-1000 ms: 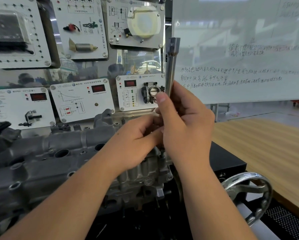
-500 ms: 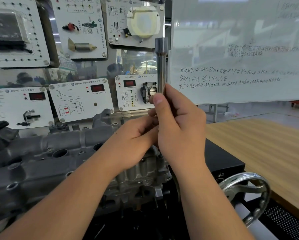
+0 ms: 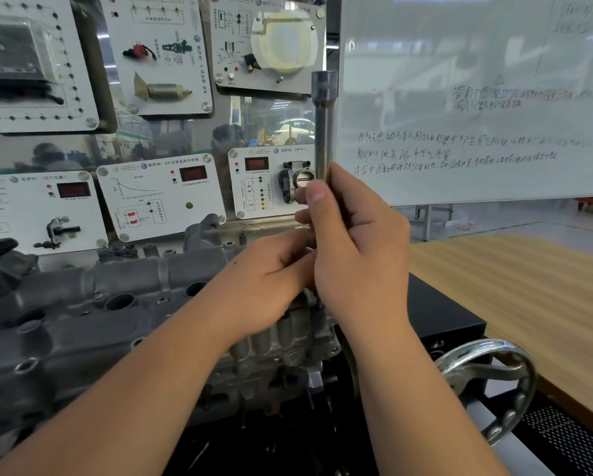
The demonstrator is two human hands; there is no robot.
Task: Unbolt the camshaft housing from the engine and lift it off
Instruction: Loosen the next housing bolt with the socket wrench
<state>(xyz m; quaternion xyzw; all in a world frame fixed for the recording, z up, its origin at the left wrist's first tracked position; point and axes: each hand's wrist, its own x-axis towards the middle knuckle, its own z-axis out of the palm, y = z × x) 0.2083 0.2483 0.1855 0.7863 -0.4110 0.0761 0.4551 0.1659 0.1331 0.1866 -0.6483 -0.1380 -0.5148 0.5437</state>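
Whiteboard (image 3: pixel 477 97) fills the upper right of the frame, covered in handwriting; under it, at right, runs a wooden table (image 3: pixel 528 286). Panels (image 3: pixel 161 197) with sensors, diagrams and red displays cover the upper left and centre, and one of them carries a throttle body (image 3: pixel 293 182).

Your engine (image 3: pixel 82 338) stretches from the left edge to the middle of the frame, with the grey camshaft housing (image 3: pixel 143 280) still seated along its top; round open bores show in its upper face. A black box (image 3: pixel 442 314) sits just right of the engine, and a chrome handwheel (image 3: pixel 487 386) stands at lower right.

Your right hand (image 3: pixel 360 255), at centre, is curled round the lower part of a steel socket wrench (image 3: pixel 324 128), thumb pressed along the shaft. The tool stands nearly upright, its socket end at the top, in front of the whiteboard's left edge; its lower end is hidden behind your hands, over the right end of the housing.

Your left hand (image 3: pixel 271 280) lies just left of the right one, touching it, fingers bent toward the base of the tool. Whether it pinches anything cannot be told.
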